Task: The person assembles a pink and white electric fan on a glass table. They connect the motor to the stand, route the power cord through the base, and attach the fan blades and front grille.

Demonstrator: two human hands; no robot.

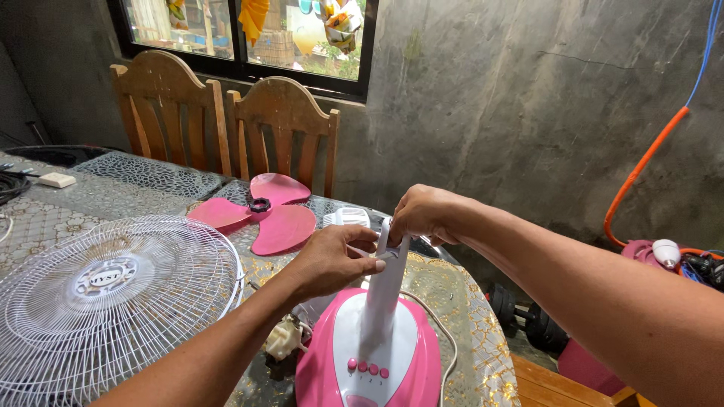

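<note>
Lighting: bright daylight from the window (249,34) at upper left, soft and even, with faint shadows beneath the forearms. Focus: sharp at centre; wide-angle stretch at edges. Glare: mild sheen on the desk (113,188).

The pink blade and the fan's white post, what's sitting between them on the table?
A small white slatted part lies between the pink blade and the white post, seen in the head view.

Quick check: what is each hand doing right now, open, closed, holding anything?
Left hand: closed, gripping the top of the white fan stem.
Right hand: closed on the same stem top.
</note>
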